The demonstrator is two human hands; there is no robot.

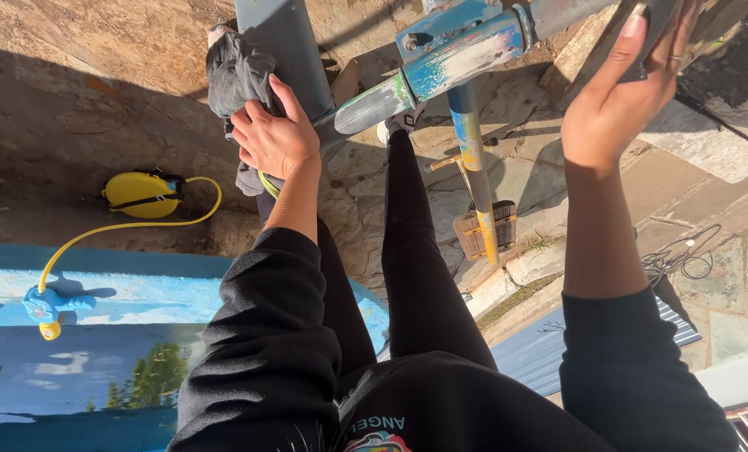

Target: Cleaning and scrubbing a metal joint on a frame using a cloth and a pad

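— Two hands on record; what does the left hand [275, 138] have?

— One crumpled dark grey cloth [238, 71], fingers closed around it, pressed against the grey-blue painted metal post [286, 50] at top centre. A strip of yellow-green shows just under the wrist.

— And the right hand [612, 105]?

— Raised at upper right, fingers extended and curled over the edge of a dark flat object [660, 25]. How firmly it grips cannot be told. A ring sits on one finger.

— Adjoining items?

— One slanted metal bar with worn blue, white and green paint [441, 63], running from the post toward the upper right. One thin upright pole in blue and yellow [472, 159] below it, with a small slatted wooden piece [484, 230] near its foot.

— Further out?

— One yellow rounded hose reel [142, 194] on stone paving [72, 100], its yellow hose [123, 228] ending in a blue nozzle [49, 303] that lies on a blue ledge [139, 280]. One loose dark cable [679, 255] at right. Black sleeves and black leggings belong to the person.
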